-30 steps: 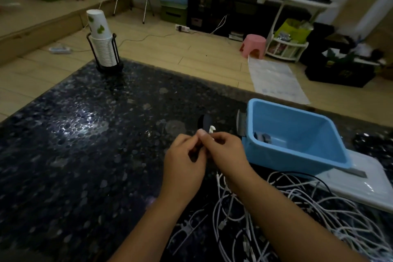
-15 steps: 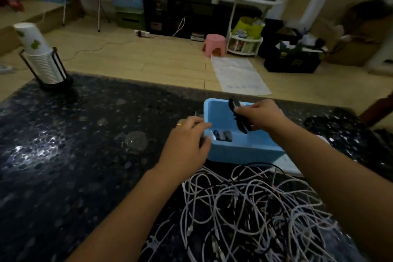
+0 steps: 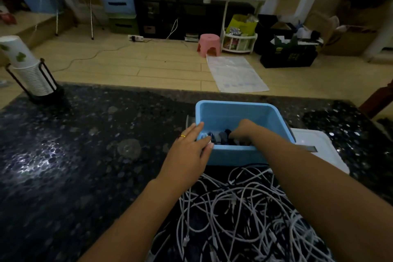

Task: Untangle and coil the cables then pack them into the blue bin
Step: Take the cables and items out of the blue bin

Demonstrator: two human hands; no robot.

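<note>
- White cable, tangled: the cable heap [image 3: 244, 215] lies on the worktop [image 3: 74, 166] nearest the viewer, between the 2 forearms, with a few black strands mixed in. Judged light, limp and springy; loops will likely snag on one another, so a plug end looks the best place to take hold, drawing 1 lead out slowly.
- Left hand [image 3: 189, 151]: fingers straight and spread, lying against the near-left corner of the blue bin [image 3: 234, 110], thumb at the front wall. A ring shows on 1 finger. It appears to steady the bin.
- Right hand [image 3: 242, 128]: reaches down inside the bin among dark coiled cables [image 3: 221, 137] on its floor. Fingers are hidden by the hand's back; whether they hold a coil or have let go cannot be told.
- Blue bin: just beyond the heap, part resting on a white board [image 3: 319, 151]. Thin plastic, probably light enough to slide.
- Paper cup stack [image 3: 23, 66]: in a black wire holder, far left of the worktop.
- Pink stool [image 3: 209, 43]: on the floor beyond.
</note>
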